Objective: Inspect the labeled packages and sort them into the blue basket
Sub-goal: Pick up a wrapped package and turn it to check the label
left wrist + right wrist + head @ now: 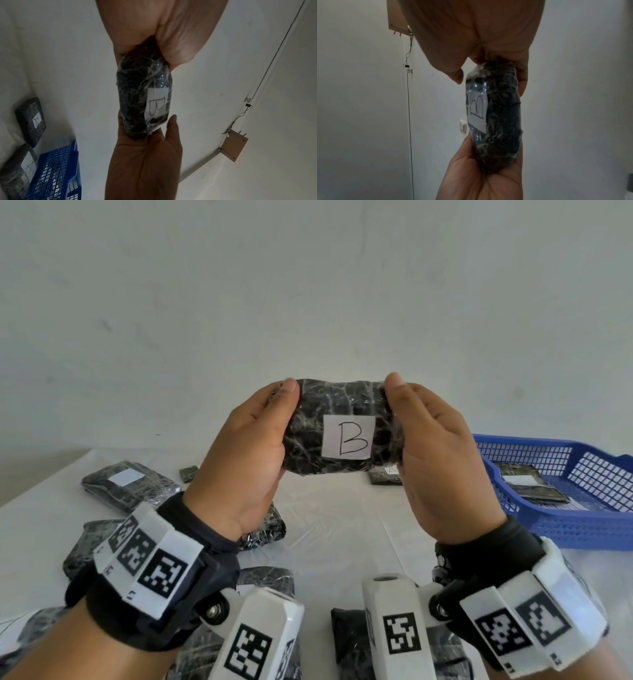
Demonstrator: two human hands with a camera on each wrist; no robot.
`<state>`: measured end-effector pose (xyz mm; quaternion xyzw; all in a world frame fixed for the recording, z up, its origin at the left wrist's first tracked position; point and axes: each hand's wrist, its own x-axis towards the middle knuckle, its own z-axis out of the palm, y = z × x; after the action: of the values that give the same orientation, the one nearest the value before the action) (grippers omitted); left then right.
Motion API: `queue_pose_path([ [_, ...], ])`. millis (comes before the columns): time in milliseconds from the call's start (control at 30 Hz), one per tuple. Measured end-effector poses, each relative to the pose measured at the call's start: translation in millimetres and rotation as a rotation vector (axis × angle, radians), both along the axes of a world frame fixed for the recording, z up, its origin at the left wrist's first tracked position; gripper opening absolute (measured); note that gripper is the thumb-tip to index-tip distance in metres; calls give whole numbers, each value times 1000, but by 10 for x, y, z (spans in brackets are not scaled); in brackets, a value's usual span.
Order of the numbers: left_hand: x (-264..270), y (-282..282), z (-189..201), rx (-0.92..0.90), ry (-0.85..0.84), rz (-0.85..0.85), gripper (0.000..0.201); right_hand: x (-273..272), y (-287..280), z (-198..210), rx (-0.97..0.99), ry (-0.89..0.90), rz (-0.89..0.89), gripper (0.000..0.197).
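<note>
I hold a black plastic-wrapped package [305, 436] up in front of the head camera, its white label [347, 440] marked "B" facing me. My left hand [260, 440] grips its left end and my right hand [431, 446] grips its right end, thumbs on the front edge and fingers hidden behind. In the left wrist view the package [135, 94] spans from my left hand [154, 27] to my right hand [145, 162]. The right wrist view shows the package [503, 115] the same way. The blue basket [548, 529] stands on the table at the right with a labeled package [534, 487] inside.
Several more black wrapped packages lie on the white table, one at the left [130, 484], one under my left wrist [267, 529], one behind the held package [383, 475], and others near the front edge [349, 642]. A plain white wall stands behind.
</note>
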<state>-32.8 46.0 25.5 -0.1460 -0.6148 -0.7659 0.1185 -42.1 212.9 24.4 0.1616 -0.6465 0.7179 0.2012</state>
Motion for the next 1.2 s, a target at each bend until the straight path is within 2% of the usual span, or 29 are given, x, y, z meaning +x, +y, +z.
queue_pose_path([
  [100, -7, -3, 8, 39, -16, -5, 33, -1, -14, -8, 15, 37, -11, 31],
  [200, -17, -18, -6, -36, -44, -52, 35, -28, -37, -41, 7, 13, -30, 33],
  [267, -25, -21, -23, -41, -13, -4, 26, -27, -63, -58, 46, 11, -11, 33],
  [367, -36, 0, -31, -21, 24, 2, 26, -46, -80, -87, 143, 75, -91, 29],
  [467, -55, 16, -63, -68, 15, -29, 29, -61, -72, -109, 153, 89, -142, 25],
  [567, -59, 30, -88, -34, 63, 11, 16, -11, -72, -88, 168, 28, -103, 32],
  [700, -35, 38, -72, -53, 71, -31, 23, -7, -52, -66, 171, 36, -127, 34],
  [833, -43, 41, -92, -67, 119, -8, 20, -12, -19, -56, 187, 7, -103, 35],
  [967, -22, 16, -68, -98, 50, -96, 26, -9, 19, -31, 138, -19, -58, 38],
  [1067, -52, -11, -75, -63, 53, -61, 22, -17, 49, -3, 103, -33, 13, 40],
  [1200, -36, -10, -52, -70, -7, -138, 29, -49, 59, -22, 54, -14, -20, 42],
])
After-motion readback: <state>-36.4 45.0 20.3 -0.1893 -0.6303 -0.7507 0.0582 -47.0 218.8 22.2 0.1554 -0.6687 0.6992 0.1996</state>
